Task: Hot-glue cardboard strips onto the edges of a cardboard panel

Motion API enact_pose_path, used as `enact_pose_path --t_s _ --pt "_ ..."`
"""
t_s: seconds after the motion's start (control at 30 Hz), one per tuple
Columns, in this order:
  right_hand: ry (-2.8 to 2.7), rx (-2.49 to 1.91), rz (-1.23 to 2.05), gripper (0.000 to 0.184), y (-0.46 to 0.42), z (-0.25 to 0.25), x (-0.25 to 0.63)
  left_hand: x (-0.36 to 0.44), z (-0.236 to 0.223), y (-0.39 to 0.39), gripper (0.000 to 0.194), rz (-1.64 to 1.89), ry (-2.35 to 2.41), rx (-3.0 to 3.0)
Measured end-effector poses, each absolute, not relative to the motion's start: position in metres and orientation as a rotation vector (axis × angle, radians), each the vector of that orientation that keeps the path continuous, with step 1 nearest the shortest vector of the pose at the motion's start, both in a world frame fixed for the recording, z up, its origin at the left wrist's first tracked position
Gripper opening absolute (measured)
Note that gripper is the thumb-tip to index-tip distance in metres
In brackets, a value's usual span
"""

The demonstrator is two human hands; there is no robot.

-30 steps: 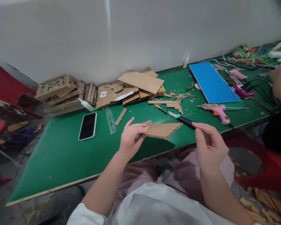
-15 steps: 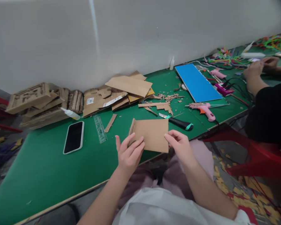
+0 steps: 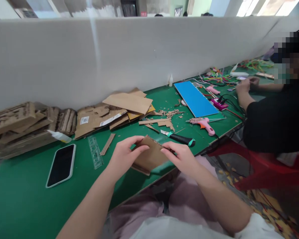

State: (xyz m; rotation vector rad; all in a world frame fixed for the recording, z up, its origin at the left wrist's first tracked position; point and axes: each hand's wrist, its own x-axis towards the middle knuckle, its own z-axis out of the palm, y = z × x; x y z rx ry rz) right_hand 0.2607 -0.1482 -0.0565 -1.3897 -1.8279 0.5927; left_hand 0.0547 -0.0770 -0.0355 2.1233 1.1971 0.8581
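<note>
A brown cardboard piece (image 3: 149, 157) is held between both hands just above the front edge of the green table (image 3: 27, 196). My left hand (image 3: 124, 157) grips its left side, fingers curled over the top edge. My right hand (image 3: 180, 157) pinches its right side. The piece is tilted, its top edge raised toward me. A black utility knife with teal ends (image 3: 180, 138) lies on the table just beyond my right hand.
A phone (image 3: 61, 165), a clear ruler (image 3: 95, 156) and a glue bottle (image 3: 59, 136) lie at left. Cardboard stacks (image 3: 109, 111) line the wall. A pink glue gun (image 3: 203, 123) and blue board (image 3: 195, 99) sit right, beside a seated person (image 3: 276, 116) on a red chair.
My right hand came in from the side and took the cardboard's right edge. Both hands then tilted the piece up and drew it closer. The view lifted and swung right.
</note>
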Motion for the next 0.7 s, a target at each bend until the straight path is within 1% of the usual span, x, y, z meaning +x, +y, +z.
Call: enact_pose_path --t_s 0.07,0.13,0.2,0.23,0.33,0.4,0.53,0.7 --pt "-1.779 -1.504 0.573 0.029 -0.138 -0.057 0.287 0.049 -0.043 -0.068 0.024 1.079 1.291 1.887" --pt "-1.581 -1.914 0.386 0.032 -0.123 -0.062 0.330 0.040 -0.053 -0.061 0.026 1.415 1.392 1.628" --pt "-1.373 -2.144 0.249 0.039 -0.106 -0.071 0.381 0.033 -0.066 -0.056 0.027 1.721 1.457 1.410" --pt "-1.288 -2.246 0.226 0.041 -0.098 -0.077 0.406 0.031 -0.072 -0.055 0.028 1.818 1.482 1.345" --pt "-1.177 -2.441 0.296 0.040 -0.080 -0.094 0.462 0.031 -0.090 -0.055 0.029 1.856 1.558 1.329" --pt "-1.175 -2.484 0.400 0.039 -0.073 -0.102 0.478 0.032 -0.099 -0.057 0.029 1.827 1.586 1.330" --pt "-1.203 -2.427 0.553 0.036 -0.070 -0.111 0.475 0.035 -0.107 -0.060 0.029 1.851 1.617 1.304" --pt "-1.130 -2.189 0.674 0.033 -0.078 -0.109 0.447 0.037 -0.108 -0.061 0.032 1.872 1.597 1.332"
